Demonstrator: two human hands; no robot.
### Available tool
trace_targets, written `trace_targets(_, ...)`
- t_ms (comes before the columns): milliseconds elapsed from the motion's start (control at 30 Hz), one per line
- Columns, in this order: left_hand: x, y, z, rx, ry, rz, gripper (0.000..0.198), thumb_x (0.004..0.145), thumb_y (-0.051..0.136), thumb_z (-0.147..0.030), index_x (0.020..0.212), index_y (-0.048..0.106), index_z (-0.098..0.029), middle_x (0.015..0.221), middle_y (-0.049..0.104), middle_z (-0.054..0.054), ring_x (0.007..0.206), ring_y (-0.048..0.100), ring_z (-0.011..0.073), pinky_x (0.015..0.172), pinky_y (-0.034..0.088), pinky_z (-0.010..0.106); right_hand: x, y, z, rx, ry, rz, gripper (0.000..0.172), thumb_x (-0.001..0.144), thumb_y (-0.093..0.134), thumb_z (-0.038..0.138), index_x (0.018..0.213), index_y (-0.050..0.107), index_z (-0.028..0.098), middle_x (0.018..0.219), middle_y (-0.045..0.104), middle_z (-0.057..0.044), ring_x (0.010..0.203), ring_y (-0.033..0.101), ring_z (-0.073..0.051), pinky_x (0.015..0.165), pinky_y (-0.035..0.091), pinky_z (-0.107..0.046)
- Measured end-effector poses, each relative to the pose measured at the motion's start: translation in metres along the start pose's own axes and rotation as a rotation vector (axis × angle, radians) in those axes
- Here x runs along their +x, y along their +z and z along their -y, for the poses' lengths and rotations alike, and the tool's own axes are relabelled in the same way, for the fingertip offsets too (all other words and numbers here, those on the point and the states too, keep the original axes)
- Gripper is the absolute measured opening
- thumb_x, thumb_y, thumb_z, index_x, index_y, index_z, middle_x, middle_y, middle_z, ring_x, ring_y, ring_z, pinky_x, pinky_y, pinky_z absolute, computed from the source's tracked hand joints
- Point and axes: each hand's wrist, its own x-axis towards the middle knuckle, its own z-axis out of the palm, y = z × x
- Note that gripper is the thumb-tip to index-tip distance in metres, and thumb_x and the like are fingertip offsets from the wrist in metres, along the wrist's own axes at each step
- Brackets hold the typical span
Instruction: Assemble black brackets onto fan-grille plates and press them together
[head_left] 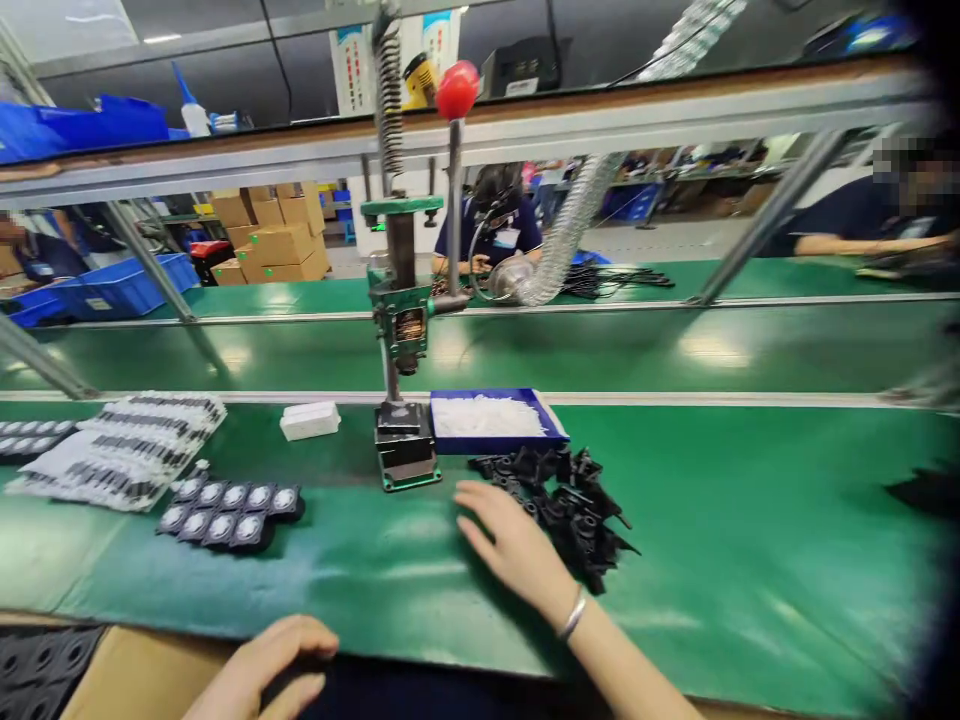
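Observation:
My right hand [506,540] lies flat on the green bench mat [750,560], fingers stretched out toward the left. It rests beside a heap of small black plastic parts [570,500] and holds nothing. My left hand [262,670] is at the near edge of the bench, fingers loosely curled over the dark edge, with nothing visible in it. A green hand press [405,330] with a red knob lever [457,90] stands just beyond my right hand. A blue tray of white pieces [491,420] sits next to the press base.
A black tray of round silver-faced parts [229,510] lies left of centre. Bagged items [124,450] and a white box [310,420] sit further left. A flexible duct [570,230] hangs behind. Other people sit across the conveyor [491,225], with another person at far right [877,225].

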Motion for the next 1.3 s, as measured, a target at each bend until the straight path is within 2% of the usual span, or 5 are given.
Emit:
trace_targets(233,0.031,-0.052,0.027,0.314,-0.02,-0.408,0.043,0.093,0.055,-0.036,0.134,0.05,-0.023,0.135,0.061,0.011,0.126,0.057,0.0281,0.109,0.045,0.047,0.039,0.015,-0.044,-0.543,0.084,-0.106,0.028,0.092,0.05,0.018,0.116,0.062,0.009,0.112,0.065,-0.018,0.097,0.059,-0.03,0.08,0.046,-0.042)
trace_targets(500,0.099,-0.07,0.06,0.579,0.029,-0.217,0.042,0.078,0.065,-0.004,0.118,0.059,-0.014,0.119,0.07,0.016,0.127,0.056,0.0347,0.114,0.029,0.066,0.033,0.028,-0.035,-0.54,-0.071,-0.046,0.023,0.092,0.048,0.007,0.104,0.067,0.014,0.106,0.067,-0.01,0.097,0.056,-0.024,0.099,0.035,-0.042)
trace_targets(800,0.111,-0.023,0.016,0.256,0.14,-0.085,0.044,0.083,0.07,-0.016,0.125,0.056,-0.02,0.124,0.066,0.012,0.114,0.064,0.0267,0.098,0.055,0.041,0.028,0.007,0.0,-0.392,-0.128,0.212,0.013,0.08,0.057,0.012,0.091,0.064,0.017,0.094,0.06,-0.008,0.09,0.046,-0.024,0.088,0.036,-0.04)
trace_targets(967,0.12,-0.005,-0.011,0.121,0.155,-0.042,0.056,0.082,0.073,-0.02,0.133,0.051,-0.023,0.134,0.06,0.011,0.122,0.059,0.0273,0.104,0.051,0.043,0.04,0.016,0.006,-0.32,-0.158,0.342,0.042,0.079,0.054,0.011,0.12,0.058,0.019,0.107,0.059,-0.008,0.094,0.047,-0.024,0.085,0.037,-0.037)
trace_targets(1300,0.208,-0.094,-0.018,0.031,0.217,-0.452,0.065,0.087,0.062,-0.049,0.141,0.041,-0.018,0.143,0.05,0.017,0.134,0.048,0.0299,0.112,0.04,0.05,0.057,0.039,0.001,-0.306,0.139,0.233,0.044,0.085,0.051,0.022,0.124,0.055,0.002,0.095,0.063,-0.015,0.087,0.058,-0.026,0.081,0.045,-0.038)
